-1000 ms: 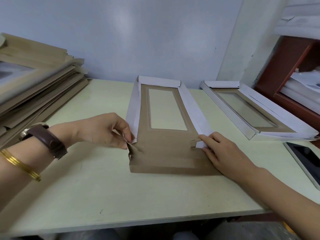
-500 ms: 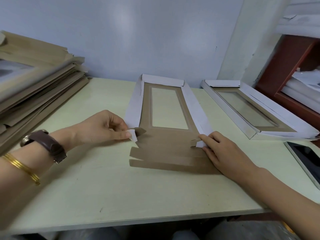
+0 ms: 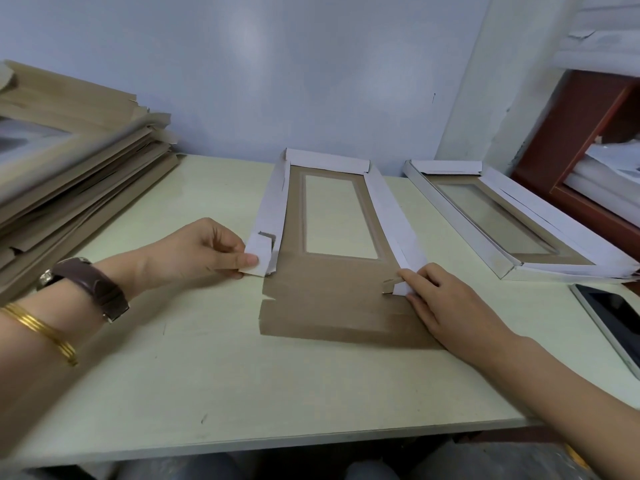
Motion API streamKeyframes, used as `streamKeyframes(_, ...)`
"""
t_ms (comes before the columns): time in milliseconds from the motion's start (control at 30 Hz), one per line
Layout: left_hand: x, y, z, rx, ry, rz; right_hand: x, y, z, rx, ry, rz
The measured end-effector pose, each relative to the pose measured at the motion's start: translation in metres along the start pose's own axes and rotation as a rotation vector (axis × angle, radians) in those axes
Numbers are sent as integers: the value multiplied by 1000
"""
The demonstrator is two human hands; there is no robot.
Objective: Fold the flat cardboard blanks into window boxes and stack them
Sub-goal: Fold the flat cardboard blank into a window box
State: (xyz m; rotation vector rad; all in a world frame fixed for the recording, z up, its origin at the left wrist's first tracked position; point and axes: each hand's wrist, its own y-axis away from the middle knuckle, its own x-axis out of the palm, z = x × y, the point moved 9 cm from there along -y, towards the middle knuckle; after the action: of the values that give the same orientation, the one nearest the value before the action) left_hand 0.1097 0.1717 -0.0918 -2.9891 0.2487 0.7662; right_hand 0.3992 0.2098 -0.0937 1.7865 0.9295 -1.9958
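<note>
A brown cardboard blank (image 3: pixel 332 292) with a clear window lies on the middle of the table, its white side and far walls folded up. My left hand (image 3: pixel 194 251) pinches the near end of the left white wall, with a small tab folded inward there. My right hand (image 3: pixel 440 299) rests beside the right wall, its fingertips pressing the wall's near end and tab. The near flap lies flat on the table. A folded window box (image 3: pixel 502 216) sits to the right.
A tall pile of flat brown blanks (image 3: pixel 69 161) fills the left side of the pale table (image 3: pixel 242 375). A tablet (image 3: pixel 613 317) lies at the right edge. A red-brown shelf (image 3: pixel 568 133) with white sheets stands at the back right. The wall is close behind.
My left hand has lifted the left wall's near end upright and folded its brown tab inward. The near flap has settled flatter. My right hand has barely moved.
</note>
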Motion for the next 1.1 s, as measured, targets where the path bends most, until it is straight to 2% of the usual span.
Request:
streamKeyframes(100, 0, -2, 6, -24, 65, 15, 1, -1, 1, 3, 8, 14)
streamKeyframes(200, 2, -6, 5, -29, 29, -41, 0, 0, 1, 3, 14, 20)
streamKeyframes(367, 6, -13, -4, 42, -224, -253, -1, 0, 2, 3, 18, 16)
streamKeyframes(467, 17, -13, -11, 108, -346, -323, 3, 1, -1, 7, 49, 31)
streamKeyframes(667, 30, -7, -27, 230, -557, -390, 0, 2, -3, 10, 80, -12)
streamKeyframes(800, 33, -3, -34, 284, -707, -433, -4, -1, -7, 54, 12, -70)
streamKeyframes(933, 35, -7, -37, 309, -708, -450, -9, -3, -6, 81, -38, -132)
streamKeyframes(1100, 39, -7, -36, 349, -722, -424, -9, -6, -2, 44, 22, -100)
